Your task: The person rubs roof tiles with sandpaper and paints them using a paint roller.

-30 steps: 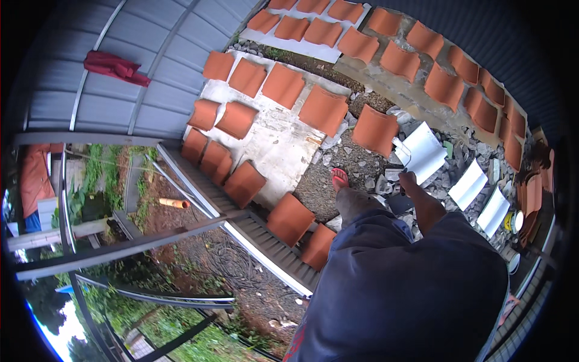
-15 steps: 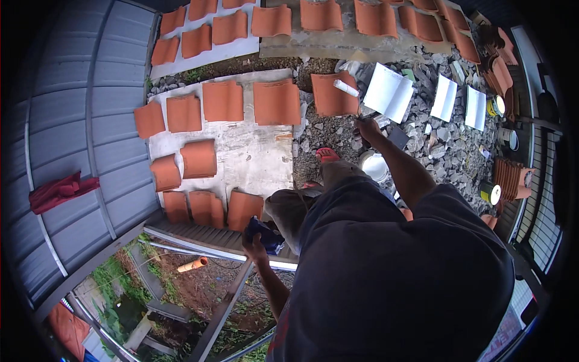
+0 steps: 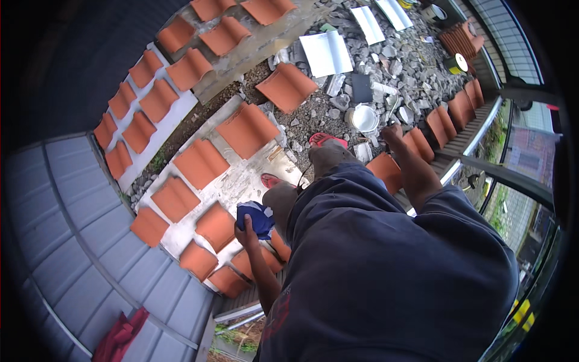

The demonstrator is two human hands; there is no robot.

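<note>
My right hand (image 3: 392, 132) is closed round the handle of a paint roller. The roller's white sleeve (image 3: 383, 88) is over the gravel, just beyond a white bucket (image 3: 363, 118). In my left hand (image 3: 246, 234) is a crumpled blue cloth (image 3: 256, 218) with white patches, gripped with the fingers round its near side. An unpainted orange roof tile (image 3: 287, 87) lies on the gravel ahead. Beside it on the right is a white-coated tile (image 3: 325, 53). A dark flat piece (image 3: 362, 88) lies left of the roller sleeve.
Rows of orange tiles (image 3: 201, 164) cover pale boards at the left. More tiles (image 3: 441, 127) line the right edge. Broken stones (image 3: 410, 66) fill the middle. A yellow-black can (image 3: 456, 63) and a tile stack (image 3: 461, 41) stand far right. Metal sheeting (image 3: 78, 223) borders the left.
The view has turned to the right. The roller has moved from above the orange tile to beside the white bucket. My left hand still grips the blue cloth.
</note>
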